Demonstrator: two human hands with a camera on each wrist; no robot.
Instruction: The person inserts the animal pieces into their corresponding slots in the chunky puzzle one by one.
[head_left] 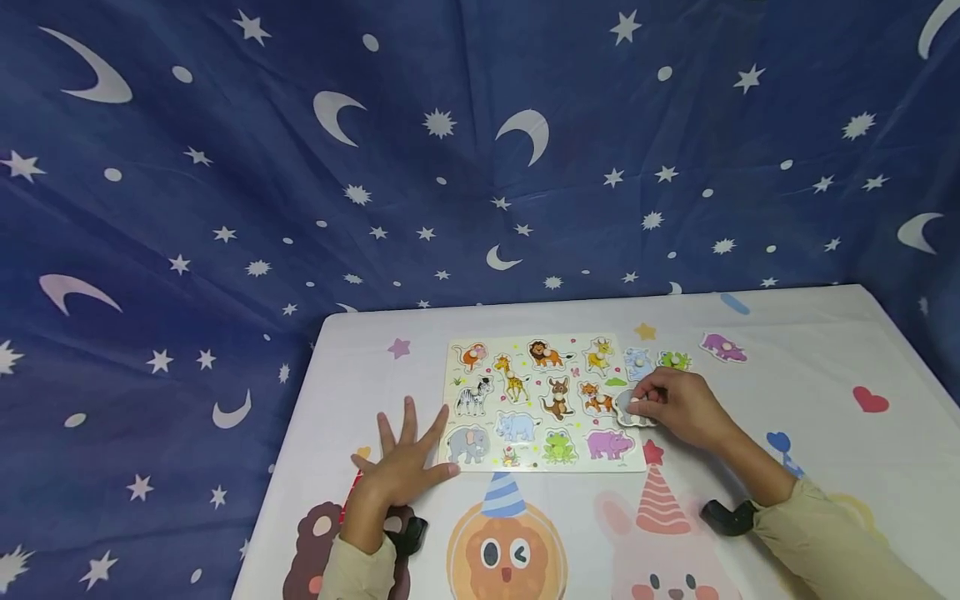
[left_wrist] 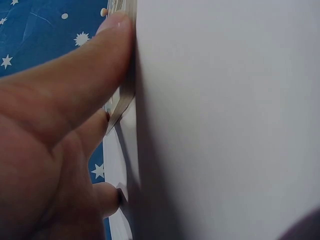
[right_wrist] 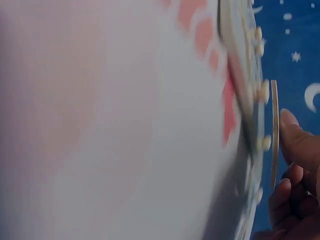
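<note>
In the head view, my right hand (head_left: 678,408) pinches a grey animal puzzle piece (head_left: 637,410) over the right edge of the puzzle board (head_left: 555,462). The right wrist view shows that piece (right_wrist: 274,135) edge-on, held between thumb and fingers, apart from the board's row of knobs. Spread out flat at the board's lower left corner is my left hand (head_left: 402,471). Its thumb (left_wrist: 112,45) lies along the board's edge in the left wrist view. Knobbed animals such as the lion (head_left: 547,354) and zebra (head_left: 474,397) sit on the board.
Loose pieces lie right of the board: a blue rhino (head_left: 639,364), a green frog (head_left: 674,360) and, farther out, a purple hippo (head_left: 723,347). The white tablecloth (head_left: 810,358) has printed cartoon figures. Behind the table hangs a blue star-and-moon curtain (head_left: 465,208).
</note>
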